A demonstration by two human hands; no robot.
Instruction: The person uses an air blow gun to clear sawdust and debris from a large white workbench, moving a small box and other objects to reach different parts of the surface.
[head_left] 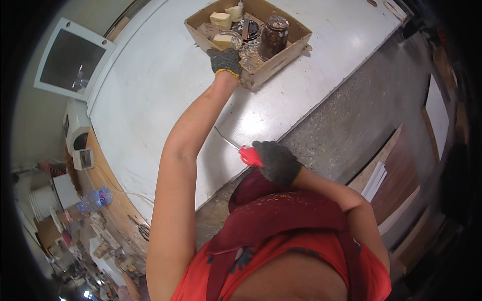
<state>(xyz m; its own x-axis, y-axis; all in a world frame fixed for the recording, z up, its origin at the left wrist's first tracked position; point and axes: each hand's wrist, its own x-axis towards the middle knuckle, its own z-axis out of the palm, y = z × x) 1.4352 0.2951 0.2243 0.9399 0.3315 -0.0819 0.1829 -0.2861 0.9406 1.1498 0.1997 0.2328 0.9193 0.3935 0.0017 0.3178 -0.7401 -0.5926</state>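
Observation:
My left hand, in a dark grey knit glove with a yellow cuff, grips the near-left wall of a worn, open-topped box. Its fingertips go over the rim and are partly hidden. Inside the box are a dark, stained jar, pale yellow blocks, a round clear container and a black disc-like piece. Close to my body, my right hand, gloved alike, is closed round a red-handled tool. The tool's thin metal shaft, bent at the tip, points up and left over the table.
The box stands on a long white table. A white-framed panel stands at its left edge. At lower left are a plastic bottle, a wooden ledge and mixed clutter. Brown boards lean on the right, over a grey floor.

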